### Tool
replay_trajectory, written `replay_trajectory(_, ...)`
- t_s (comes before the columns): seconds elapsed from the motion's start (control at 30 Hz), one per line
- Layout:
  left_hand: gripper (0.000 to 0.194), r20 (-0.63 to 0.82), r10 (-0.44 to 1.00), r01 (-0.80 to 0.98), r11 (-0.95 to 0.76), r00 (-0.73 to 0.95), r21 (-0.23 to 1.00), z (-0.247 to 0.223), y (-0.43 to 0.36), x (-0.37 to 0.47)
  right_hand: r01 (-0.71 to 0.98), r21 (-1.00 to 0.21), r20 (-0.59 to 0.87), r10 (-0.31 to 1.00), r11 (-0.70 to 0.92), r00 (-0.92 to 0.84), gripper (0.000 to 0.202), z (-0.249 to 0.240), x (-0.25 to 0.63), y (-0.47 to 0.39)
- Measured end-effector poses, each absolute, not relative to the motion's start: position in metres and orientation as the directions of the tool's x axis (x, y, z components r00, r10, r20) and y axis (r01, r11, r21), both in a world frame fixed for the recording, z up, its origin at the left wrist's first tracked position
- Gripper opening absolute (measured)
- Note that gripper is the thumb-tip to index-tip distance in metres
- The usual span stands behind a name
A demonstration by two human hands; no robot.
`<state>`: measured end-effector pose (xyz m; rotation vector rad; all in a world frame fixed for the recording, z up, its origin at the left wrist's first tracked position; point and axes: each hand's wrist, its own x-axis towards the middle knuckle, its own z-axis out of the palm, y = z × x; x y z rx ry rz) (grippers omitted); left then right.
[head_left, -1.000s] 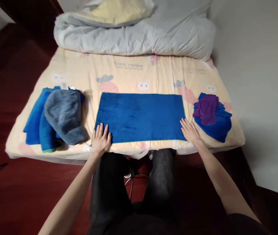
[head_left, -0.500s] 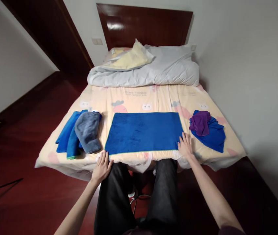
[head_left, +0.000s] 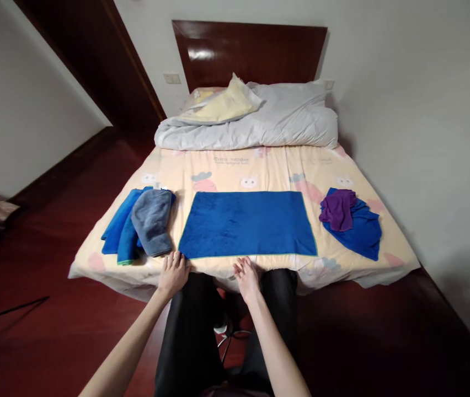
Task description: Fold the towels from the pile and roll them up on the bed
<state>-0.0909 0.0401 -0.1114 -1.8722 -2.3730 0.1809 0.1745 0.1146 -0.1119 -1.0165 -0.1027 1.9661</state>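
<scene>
A blue towel (head_left: 247,223) with thin green edging lies spread flat on the bed in front of me. At its near left corner rests my left hand (head_left: 172,274), fingertips touching the cloth and the thumb apart. My right hand (head_left: 246,277) is just below the middle of the towel's near edge, fingers loosely bent and apart, holding nothing. To the left lie blue cloths (head_left: 119,229) with a grey-blue cloth (head_left: 152,220) on top. On the right, a crumpled blue cloth (head_left: 361,231) has a small purple cloth (head_left: 338,210) over it.
The bed (head_left: 227,171) has a pale patterned sheet. A rolled white quilt (head_left: 293,118) and a yellow-faced piece of bedding (head_left: 230,102) lie by the dark wooden headboard (head_left: 251,52). My legs are at the bed's front edge. A thin dark stand (head_left: 11,310) is on the floor at left.
My right hand has left the towel's near right corner and moved left to the middle of its near edge. The left hand stays at the left corner. The view has shifted slightly.
</scene>
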Motion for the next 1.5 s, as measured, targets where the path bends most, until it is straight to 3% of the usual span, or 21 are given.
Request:
replay_trajectory(0.13, 0.036, -0.040, 0.979, 0.963, 0.186, -0.198, -0.194, -0.082, 0.076, -0.084, -0.746, -0.345, -0.674, 0.704, -0.569, -0.224, 0.015, -0.113, 0.167, 0.132)
replay_trajectory(0.27, 0.038, -0.016, 0.997, 0.989, 0.071, -0.073, -0.130, -0.052, 0.145, -0.062, -0.797, -0.289, -0.728, 0.663, -0.530, -0.177, 0.007, -0.109, 0.154, 0.145)
replay_trajectory(0.4, 0.043, -0.226, 0.966, 0.991, -0.131, 0.123, -0.020, -0.040, 0.228, -0.031, -0.836, -0.247, -0.813, 0.574, -0.490, -0.096, 0.007, -0.110, 0.145, 0.159)
replay_trajectory(0.53, 0.049, -0.358, 0.892, 0.961, -0.265, 0.275, 0.078, -0.050, 0.304, -0.006, -0.790, -0.342, -0.821, 0.571, -0.509, -0.012, 0.004, -0.120, 0.144, 0.158)
replay_trajectory(0.67, 0.046, -0.369, 0.905, 0.977, -0.194, 0.214, 0.092, -0.067, 0.368, 0.008, -0.776, -0.355, -0.799, 0.600, -0.521, -0.037, 0.010, -0.126, 0.148, 0.144)
replay_trajectory(0.8, 0.043, -0.292, 0.948, 0.987, -0.090, 0.127, 0.135, -0.078, 0.419, 0.012, -0.825, -0.231, -0.810, 0.572, -0.515, -0.130, 0.011, -0.117, 0.151, 0.141)
replay_trajectory(1.03, 0.060, -0.271, 0.961, 0.963, 0.122, -0.055, 0.240, -0.086, 0.476, 0.009, -0.839, -0.053, -0.827, 0.495, -0.542, -0.268, 0.029, -0.104, 0.159, 0.152)
replay_trajectory(1.17, 0.053, -0.233, 0.966, 0.944, 0.176, -0.111, 0.280, -0.094, 0.492, 0.008, -0.842, 0.017, -0.831, 0.460, -0.538, -0.311, 0.032, -0.104, 0.163, 0.154)
replay_trajectory(1.3, 0.042, -0.229, 0.962, 0.914, 0.224, -0.151, 0.338, -0.105, 0.505, 0.003, -0.847, 0.020, -0.833, 0.460, -0.532, -0.308, 0.030, -0.106, 0.164, 0.154)
replay_trajectory(1.5, 0.037, -0.133, 0.976, 0.794, 0.216, -0.171, 0.568, -0.123, 0.520, -0.013, -0.816, -0.043, -0.867, 0.427, -0.577, -0.256, 0.025, -0.105, 0.166, 0.146)
